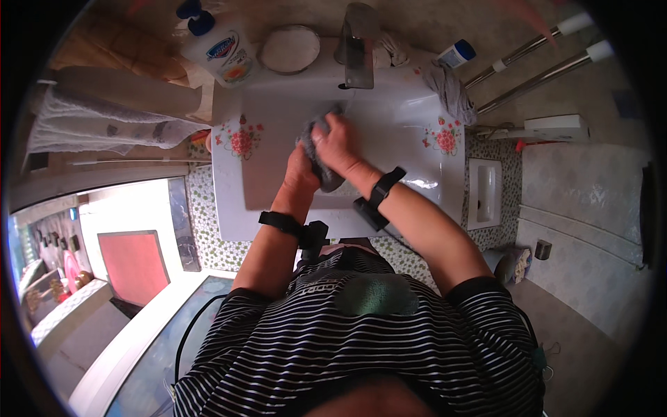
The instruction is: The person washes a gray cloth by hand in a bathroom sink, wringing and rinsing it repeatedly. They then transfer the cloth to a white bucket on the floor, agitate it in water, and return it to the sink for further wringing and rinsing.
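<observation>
Over the basin of a white sink (229, 187) with red flower decals, a grey cloth (329, 182) is bunched between both hands. My left hand (301, 168) is closed on its near left side. My right hand (338, 147) grips it from above and the right, its fingers curled and slightly blurred. Part of the cloth is hidden under the fingers. The metal faucet (359, 45) stands just beyond the hands at the sink's back edge. Whether water is running is hard to tell.
A white pump bottle (226, 55) and a round dish (290, 50) stand at the back left. At the back right are a blue-capped container (456, 53) and another grey cloth (451, 90) draped over the rim. White towels (111, 121) hang at the left.
</observation>
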`<state>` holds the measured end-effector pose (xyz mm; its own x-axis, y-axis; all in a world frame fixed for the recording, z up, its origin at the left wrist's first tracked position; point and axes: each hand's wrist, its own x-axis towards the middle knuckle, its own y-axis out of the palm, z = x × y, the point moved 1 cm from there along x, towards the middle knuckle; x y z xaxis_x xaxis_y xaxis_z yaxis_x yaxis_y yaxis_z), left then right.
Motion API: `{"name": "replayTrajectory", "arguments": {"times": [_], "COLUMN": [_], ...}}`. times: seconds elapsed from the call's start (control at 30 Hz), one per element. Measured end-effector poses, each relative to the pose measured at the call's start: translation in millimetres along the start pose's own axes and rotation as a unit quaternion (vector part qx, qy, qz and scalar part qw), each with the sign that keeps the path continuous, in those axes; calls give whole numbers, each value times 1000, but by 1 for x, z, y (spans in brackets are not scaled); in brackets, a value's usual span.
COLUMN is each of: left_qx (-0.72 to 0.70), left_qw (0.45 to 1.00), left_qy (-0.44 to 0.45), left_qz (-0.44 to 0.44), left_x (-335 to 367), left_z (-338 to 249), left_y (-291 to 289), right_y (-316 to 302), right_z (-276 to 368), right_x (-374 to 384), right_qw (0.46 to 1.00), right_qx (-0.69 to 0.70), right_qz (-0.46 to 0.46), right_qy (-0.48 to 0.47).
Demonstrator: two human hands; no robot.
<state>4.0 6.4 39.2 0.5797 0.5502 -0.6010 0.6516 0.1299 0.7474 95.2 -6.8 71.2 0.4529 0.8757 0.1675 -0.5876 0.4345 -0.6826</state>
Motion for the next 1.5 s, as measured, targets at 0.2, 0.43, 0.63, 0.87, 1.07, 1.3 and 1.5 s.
{"name": "replayTrajectory", "arguments": {"times": [0.2, 0.43, 0.63, 0.87, 1.07, 1.3, 1.5], "left_qx": [154, 719, 810, 656, 627, 643, 337], "left_qw": [986, 660, 516, 670, 746, 684, 910], "left_qy": [-2, 198, 275, 295, 213, 343, 215], "left_qz": [-70, -87, 49, 183, 76, -16, 111], "left_x": [-17, -9, -25, 5, -2, -8, -39], "left_z": [-18, -47, -5, 24, 8, -13, -22], "left_y": [5, -62, 30, 51, 50, 5, 36], "right_y": [-55, -73, -164, -231, -233, -117, -87], "right_z": [-93, -86, 50, 141, 95, -37, -78], "right_x": [27, 13, 19, 34, 32, -10, -32], "right_qw": [966, 952, 974, 967, 974, 987, 981], "right_qx": [-101, -212, -68, -19, -39, -107, -119], "right_qz": [161, 199, 177, 98, 41, 122, 150], "right_qy": [177, 100, -123, -234, -221, -20, -25]}}
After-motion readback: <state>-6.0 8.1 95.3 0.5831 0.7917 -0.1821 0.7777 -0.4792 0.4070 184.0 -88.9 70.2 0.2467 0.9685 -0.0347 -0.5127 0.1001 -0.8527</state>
